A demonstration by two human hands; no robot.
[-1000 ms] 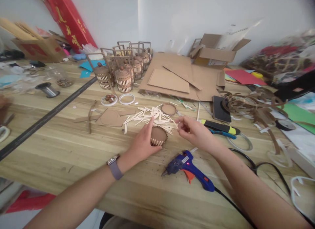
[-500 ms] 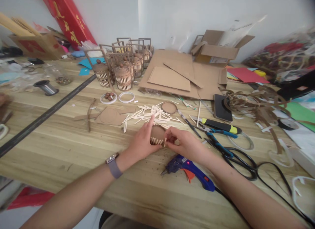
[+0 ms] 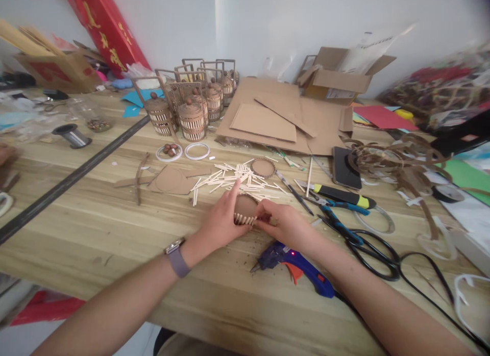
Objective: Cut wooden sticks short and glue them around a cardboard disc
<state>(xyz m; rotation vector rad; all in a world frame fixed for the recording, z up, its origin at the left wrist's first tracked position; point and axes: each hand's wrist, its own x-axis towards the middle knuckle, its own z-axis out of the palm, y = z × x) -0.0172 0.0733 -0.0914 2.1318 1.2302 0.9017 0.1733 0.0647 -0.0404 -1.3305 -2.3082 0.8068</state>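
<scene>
My left hand (image 3: 222,215) is wrapped round the left side of a round cardboard disc (image 3: 245,206). Short pale sticks (image 3: 243,220) stand in a row along the disc's near edge. At the right end of that row my right hand (image 3: 276,219) pinches a small wooden stick, its fingertips against the disc's rim. Just behind the hands lies a loose heap of pale sticks (image 3: 239,175). A second cardboard disc (image 3: 263,167) with a dark rim rests beside the heap. Close to my right wrist, a blue glue gun (image 3: 293,261) lies on its side with a red light on.
Right of the hands are a utility knife (image 3: 342,195), pliers (image 3: 342,223), scissors (image 3: 377,254) and a phone (image 3: 346,167). Several small lidded baskets (image 3: 192,119) stand at the back, beside cardboard sheets (image 3: 264,122). Another person's hand (image 3: 6,154) shows at the left edge.
My right hand has brought its stick a little left, in against the row on the disc's edge. My left hand keeps its hold. The other person's hand reaches slightly further in.
</scene>
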